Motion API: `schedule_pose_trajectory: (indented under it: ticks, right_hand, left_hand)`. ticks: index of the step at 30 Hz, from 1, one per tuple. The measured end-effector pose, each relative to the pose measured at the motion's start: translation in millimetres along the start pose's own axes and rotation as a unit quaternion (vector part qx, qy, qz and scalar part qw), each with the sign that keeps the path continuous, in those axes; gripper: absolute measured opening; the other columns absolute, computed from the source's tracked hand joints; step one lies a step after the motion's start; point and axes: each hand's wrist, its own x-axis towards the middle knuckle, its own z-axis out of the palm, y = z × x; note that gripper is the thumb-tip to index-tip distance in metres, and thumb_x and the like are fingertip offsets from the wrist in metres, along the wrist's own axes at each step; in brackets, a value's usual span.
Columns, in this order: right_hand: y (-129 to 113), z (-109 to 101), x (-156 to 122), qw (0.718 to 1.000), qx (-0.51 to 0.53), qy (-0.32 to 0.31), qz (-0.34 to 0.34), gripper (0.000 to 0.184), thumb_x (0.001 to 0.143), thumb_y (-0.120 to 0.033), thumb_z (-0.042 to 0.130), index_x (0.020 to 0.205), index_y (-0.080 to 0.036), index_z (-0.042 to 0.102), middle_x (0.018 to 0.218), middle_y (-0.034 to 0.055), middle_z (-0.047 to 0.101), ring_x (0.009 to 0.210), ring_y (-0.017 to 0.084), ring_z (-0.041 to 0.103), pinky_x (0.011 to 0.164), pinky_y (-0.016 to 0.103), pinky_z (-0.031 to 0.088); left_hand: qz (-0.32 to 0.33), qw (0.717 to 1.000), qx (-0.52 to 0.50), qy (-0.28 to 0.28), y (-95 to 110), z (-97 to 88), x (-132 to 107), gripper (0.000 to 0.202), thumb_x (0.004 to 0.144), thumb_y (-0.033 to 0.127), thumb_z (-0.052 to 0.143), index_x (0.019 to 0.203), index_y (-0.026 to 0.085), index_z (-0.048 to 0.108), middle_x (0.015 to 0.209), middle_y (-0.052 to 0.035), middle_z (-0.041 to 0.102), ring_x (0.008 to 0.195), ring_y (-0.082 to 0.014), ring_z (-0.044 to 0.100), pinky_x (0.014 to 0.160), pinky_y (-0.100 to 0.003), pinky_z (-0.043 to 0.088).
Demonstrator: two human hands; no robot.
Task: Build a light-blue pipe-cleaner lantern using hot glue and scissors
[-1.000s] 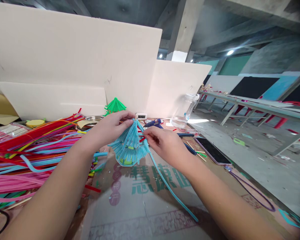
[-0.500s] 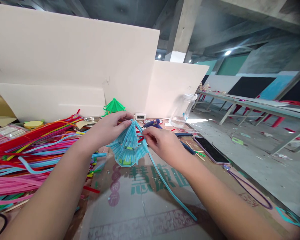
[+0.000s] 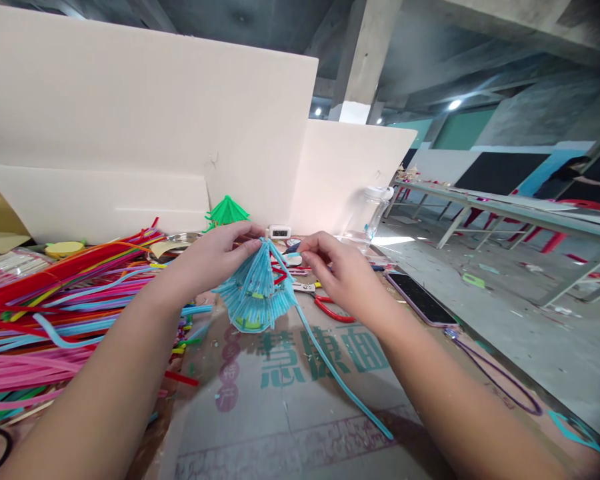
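My left hand (image 3: 225,257) is closed at the top of a light blue cone-shaped pipe-cleaner piece (image 3: 253,293), its ribbed tiers flaring out like a little umbrella. One long blue pipe cleaner (image 3: 330,363) trails from its right side across the cardboard. Just right of the cone, my right hand (image 3: 337,270) curls its fingers over a dark blue glue gun (image 3: 291,249). Only the front end of that gun shows; the hand covers the rest. Below the right hand lie red-handled pliers (image 3: 333,311).
Heaped pipe cleaners (image 3: 80,320) in many colours cover the left side. A green umbrella-like piece (image 3: 227,211), a small digital clock (image 3: 280,232) and a clear bottle (image 3: 367,213) stand at the back. A phone (image 3: 423,300) lies right, and a person (image 3: 567,177) is far off.
My right hand has let go of the blue pipe cleaner and moved right and slightly up to the glue gun. The pliers have come into sight. My left hand keeps its hold.
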Motion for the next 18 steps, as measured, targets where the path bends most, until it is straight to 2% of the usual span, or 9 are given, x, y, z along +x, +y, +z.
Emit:
schedule_pose_trajectory:
  ticks: [4, 6, 8, 10, 14, 18]
  right_hand:
    - [36, 3, 4, 0.994, 0.018, -0.086, 0.071, 0.007, 0.088, -0.017, 0.051, 0.088, -0.018, 0.058, 0.07, -0.0011, 0.067, 0.06, 0.011, 0.058, 0.059, 0.022, 0.038]
    - [54, 11, 3, 0.982, -0.005, -0.154, 0.11, 0.009, 0.088, -0.021, 0.053, 0.084, -0.017, 0.06, 0.067, -0.0009, 0.068, 0.056, 0.011, 0.057, 0.057, 0.022, 0.037]
    - [69, 20, 1, 0.969, -0.055, -0.208, 0.118, 0.017, 0.088, -0.029, 0.056, 0.078, -0.017, 0.063, 0.066, -0.0001, 0.067, 0.058, 0.012, 0.058, 0.057, 0.022, 0.037]
    - [80, 24, -1, 0.963, -0.097, -0.224, 0.117, 0.022, 0.088, -0.032, 0.057, 0.073, -0.017, 0.066, 0.068, 0.0013, 0.067, 0.062, 0.013, 0.058, 0.059, 0.023, 0.037]
    - [96, 16, -1, 0.958, -0.15, -0.21, 0.124, 0.015, 0.085, -0.018, 0.056, 0.088, -0.017, 0.07, 0.084, 0.0064, 0.071, 0.073, 0.016, 0.062, 0.064, 0.024, 0.039]
    - [107, 0, -10, 0.939, -0.175, -0.27, 0.123, 0.033, 0.074, -0.016, 0.067, 0.106, -0.02, 0.07, 0.094, 0.0091, 0.073, 0.077, 0.021, 0.065, 0.064, 0.026, 0.044]
  left_hand:
    - [-0.021, 1.0, 0.006, 0.012, -4, -1.7, 2, 0.037, 0.09, 0.047, 0.048, 0.111, 0.02, 0.063, 0.105, -0.0052, 0.07, 0.095, -0.0232, 0.064, 0.079, -0.032, 0.049]
    - [-0.032, 0.999, 0.009, 0.014, -6, -2.7, 3, 0.039, 0.089, 0.048, 0.048, 0.111, 0.02, 0.062, 0.106, -0.0061, 0.07, 0.096, -0.024, 0.064, 0.08, -0.033, 0.049]
    - [-0.033, 0.999, 0.014, 0.013, -8, -3.4, 4, 0.04, 0.089, 0.048, 0.048, 0.112, 0.02, 0.062, 0.107, -0.0064, 0.07, 0.096, -0.0244, 0.064, 0.08, -0.033, 0.05]
    - [-0.028, 0.999, 0.021, 0.012, -9, -3.8, 4, 0.04, 0.089, 0.048, 0.047, 0.113, 0.02, 0.062, 0.107, -0.0065, 0.07, 0.097, -0.0246, 0.064, 0.08, -0.034, 0.05]
    - [-0.032, 0.999, 0.018, 0.011, -8, -4.5, 3, 0.041, 0.088, 0.049, 0.048, 0.113, 0.02, 0.062, 0.108, -0.007, 0.07, 0.098, -0.0252, 0.064, 0.081, -0.034, 0.05]
    - [-0.035, 0.999, 0.027, 0.012, -10, -6.4, 3, 0.042, 0.088, 0.05, 0.047, 0.113, 0.02, 0.062, 0.109, -0.0066, 0.069, 0.099, -0.0258, 0.064, 0.082, -0.035, 0.049]
